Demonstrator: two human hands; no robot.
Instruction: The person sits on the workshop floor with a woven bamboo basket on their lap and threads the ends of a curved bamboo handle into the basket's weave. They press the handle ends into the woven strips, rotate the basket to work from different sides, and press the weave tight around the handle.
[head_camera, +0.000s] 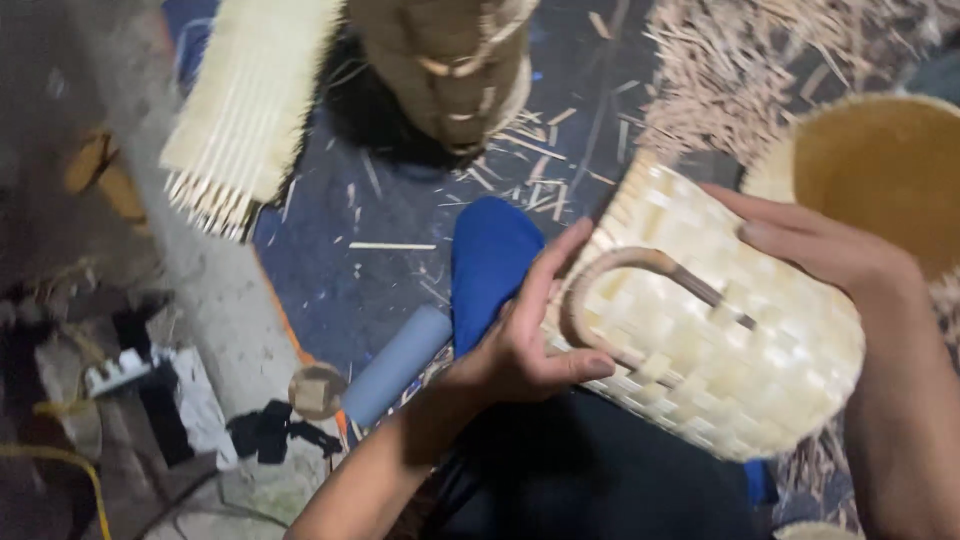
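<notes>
left hand (520, 345): closed on the woven basket's near edge, thumb pressed across the foot of the handle, fingers stretched up along the weave.
right hand (820, 245): laid over the basket's far upper side, fingers flat on the weave and gripping it from above.
woven basket (730, 340): pale checker-woven strips, held tilted on its side between both hands, above the person's lap, in the right half of the view.
handle (620, 275): a brown curved loop arching from the basket's left edge across its side, its dark end tucked into the weave near the middle.
blue cloth (490, 265): lies just left of the basket, partly behind the left hand's fingers.
grey tube (400, 365): lies slanted on the floor just beside the left forearm.
slat bundle (250, 100): a flat bunch of pale thin sticks at the upper left, well apart from the hands.
second basket (450, 70): a darker woven piece at the top centre, resting on the floor.
round tray (880, 165): yellowish, shallow, at the right edge just behind the right hand.
floor (380, 220): dark blue surface littered with thin splinters and strips, thickest at the upper right.
</notes>
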